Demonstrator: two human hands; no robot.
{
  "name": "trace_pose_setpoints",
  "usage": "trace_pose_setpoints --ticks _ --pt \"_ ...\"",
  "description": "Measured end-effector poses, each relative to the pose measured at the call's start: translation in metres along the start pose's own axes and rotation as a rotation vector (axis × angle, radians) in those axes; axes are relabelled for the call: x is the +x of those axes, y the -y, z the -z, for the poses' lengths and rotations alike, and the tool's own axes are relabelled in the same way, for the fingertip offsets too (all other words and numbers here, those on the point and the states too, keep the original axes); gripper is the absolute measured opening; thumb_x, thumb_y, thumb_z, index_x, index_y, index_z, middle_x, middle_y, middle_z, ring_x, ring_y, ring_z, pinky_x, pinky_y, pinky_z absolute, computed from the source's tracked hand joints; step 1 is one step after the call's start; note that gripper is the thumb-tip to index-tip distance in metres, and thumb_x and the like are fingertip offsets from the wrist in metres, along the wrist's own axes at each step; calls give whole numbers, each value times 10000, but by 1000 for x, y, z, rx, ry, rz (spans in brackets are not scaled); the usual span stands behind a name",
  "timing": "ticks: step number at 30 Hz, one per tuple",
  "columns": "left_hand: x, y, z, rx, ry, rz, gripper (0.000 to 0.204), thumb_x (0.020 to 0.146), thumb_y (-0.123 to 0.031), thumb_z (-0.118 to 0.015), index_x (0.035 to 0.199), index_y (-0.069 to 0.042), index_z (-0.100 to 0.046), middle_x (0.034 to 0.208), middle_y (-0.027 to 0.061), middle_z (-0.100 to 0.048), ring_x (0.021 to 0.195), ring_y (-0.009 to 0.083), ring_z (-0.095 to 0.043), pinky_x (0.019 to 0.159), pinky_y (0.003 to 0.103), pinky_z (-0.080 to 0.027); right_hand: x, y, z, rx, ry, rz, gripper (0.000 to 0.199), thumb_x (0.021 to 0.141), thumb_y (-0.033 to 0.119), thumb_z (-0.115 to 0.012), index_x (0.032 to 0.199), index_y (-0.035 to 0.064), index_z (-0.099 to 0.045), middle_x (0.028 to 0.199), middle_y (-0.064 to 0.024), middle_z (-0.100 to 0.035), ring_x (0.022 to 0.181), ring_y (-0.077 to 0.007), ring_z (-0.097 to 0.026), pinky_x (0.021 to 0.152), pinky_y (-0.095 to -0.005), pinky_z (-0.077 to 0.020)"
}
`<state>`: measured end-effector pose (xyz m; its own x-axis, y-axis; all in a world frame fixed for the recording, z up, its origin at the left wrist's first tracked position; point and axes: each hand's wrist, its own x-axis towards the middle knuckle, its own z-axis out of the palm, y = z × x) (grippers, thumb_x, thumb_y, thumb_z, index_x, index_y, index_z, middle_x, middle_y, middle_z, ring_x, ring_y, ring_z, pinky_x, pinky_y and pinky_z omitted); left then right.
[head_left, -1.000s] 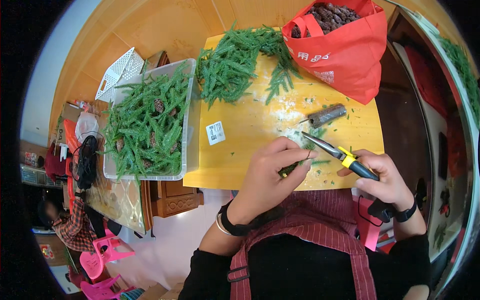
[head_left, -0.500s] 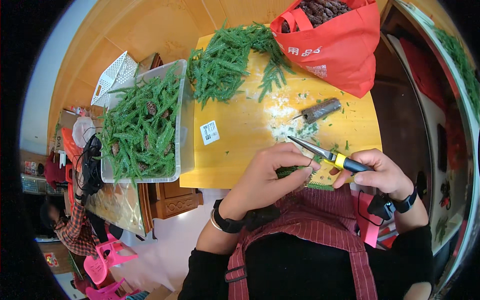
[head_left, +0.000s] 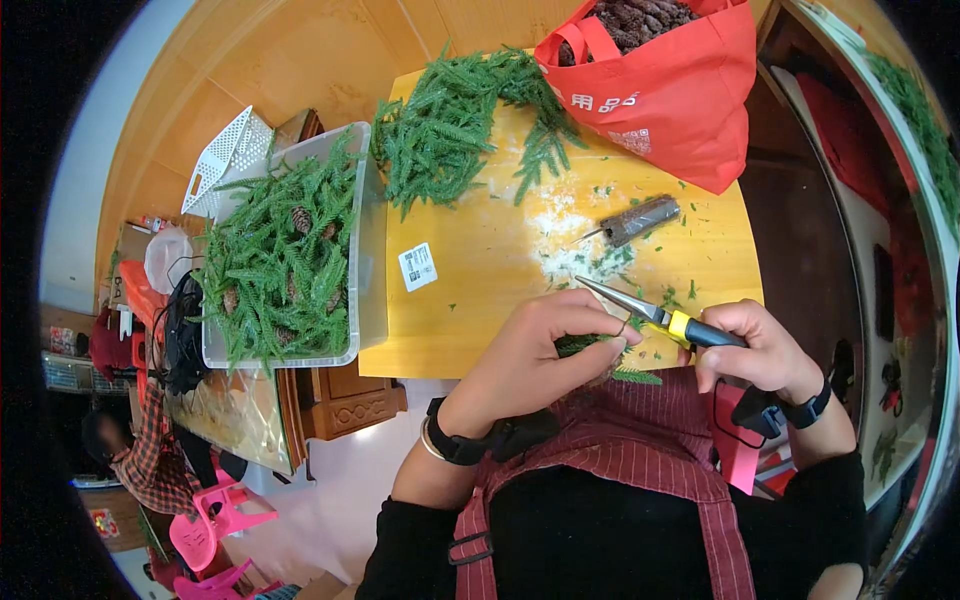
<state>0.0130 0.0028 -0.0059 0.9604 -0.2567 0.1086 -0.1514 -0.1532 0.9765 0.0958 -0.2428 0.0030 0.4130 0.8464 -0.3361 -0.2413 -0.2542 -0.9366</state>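
Your left hand (head_left: 545, 345) pinches a green sprig (head_left: 600, 345) at the yellow table's (head_left: 480, 270) near edge, lying left-right. Your right hand (head_left: 755, 345) clenches yellow-collared pliers (head_left: 650, 312), tips pointing up-left. White square label (head_left: 417, 266) mid-table; red bag (head_left: 670, 85) behind. Hands barely shifted since earlier.
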Motion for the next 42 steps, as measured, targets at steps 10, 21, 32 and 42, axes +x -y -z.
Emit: trace_pose_setpoints --ticks 10,21,32,42 --pt "2 -4 -1 -44 57 93 165 784 -46 -585 924 -48 -671 799 63 -601 743 144 -553 679 256 -421 7 -15 1 112 92 176 231 868 109 -538 1053 -28 -544 884 -93 -648 957 -148 -572 862 -288 -430" --pt "3 0 -2 -30 62 125 158 792 -80 -589 922 -57 -676 802 75 -613 778 158 -553 714 271 -424 1 -7 -5 -110 -112 10 180 824 134 -599 697 30 -523 572 46 -458 563 -36 -445 489 -220 -344" --pt "0 9 -1 64 33 24 142 767 -40 -589 890 -35 -661 706 63 -563 693 156 -545 631 257 -422 -4 -4 -13 -569 -452 51 125 735 118 -592 698 6 -550 635 -31 -543 563 -63 -483 519 -227 -380" --pt "-7 0 7 -47 -49 9 195 780 6 -565 948 -25 -659 782 35 -550 687 101 -520 621 228 -420 -18 -2 8 -609 -421 386 251 688 214 -595 801 -8 -622 774 -110 -622 839 -197 -551 766 -326 -419"
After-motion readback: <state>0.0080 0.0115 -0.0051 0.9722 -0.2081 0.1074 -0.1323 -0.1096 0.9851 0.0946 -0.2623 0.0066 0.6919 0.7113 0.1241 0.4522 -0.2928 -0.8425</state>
